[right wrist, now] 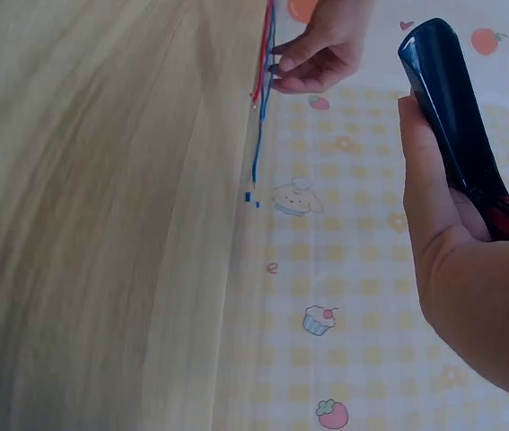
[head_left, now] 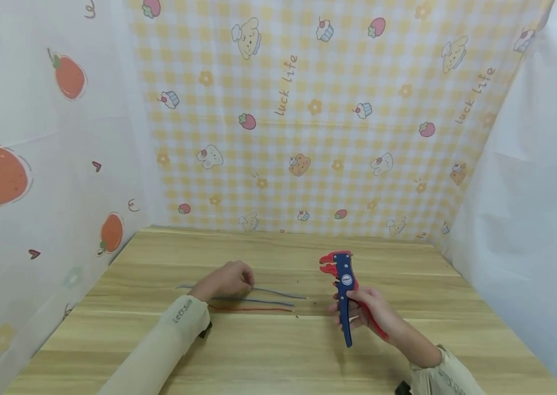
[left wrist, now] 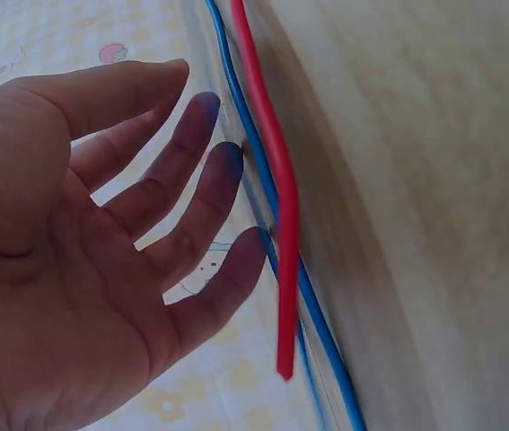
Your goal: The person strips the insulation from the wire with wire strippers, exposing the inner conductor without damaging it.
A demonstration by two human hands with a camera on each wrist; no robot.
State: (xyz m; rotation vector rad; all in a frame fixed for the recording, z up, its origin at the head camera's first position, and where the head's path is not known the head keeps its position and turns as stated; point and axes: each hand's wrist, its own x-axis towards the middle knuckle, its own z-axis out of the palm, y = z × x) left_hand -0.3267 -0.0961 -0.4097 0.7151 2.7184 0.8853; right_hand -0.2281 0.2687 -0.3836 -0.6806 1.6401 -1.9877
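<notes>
My right hand [head_left: 374, 310] holds a wire stripper [head_left: 346, 280] with a blue body and red jaws and handle, raised above the table. Its jaws point away from me; the dark handle [right wrist: 447, 108] also shows in the right wrist view. Three wires lie side by side on the table: a far blue wire [head_left: 278, 293], a nearer blue wire [head_left: 263, 301] and a red wire [head_left: 254, 309]. Over their left part is my left hand [head_left: 226, 280]. In the left wrist view its thumb stands apart from the bent fingers, and the fingertips are at the blue wire [left wrist: 263, 171]. Whether they touch it is unclear.
Small dark scraps [right wrist: 252, 198] lie on the wooden table [head_left: 259, 356] near the wires' right ends. A yellow checked cloth [head_left: 278, 137] hangs behind the table. Pale sheets [head_left: 520, 219] stand on both sides.
</notes>
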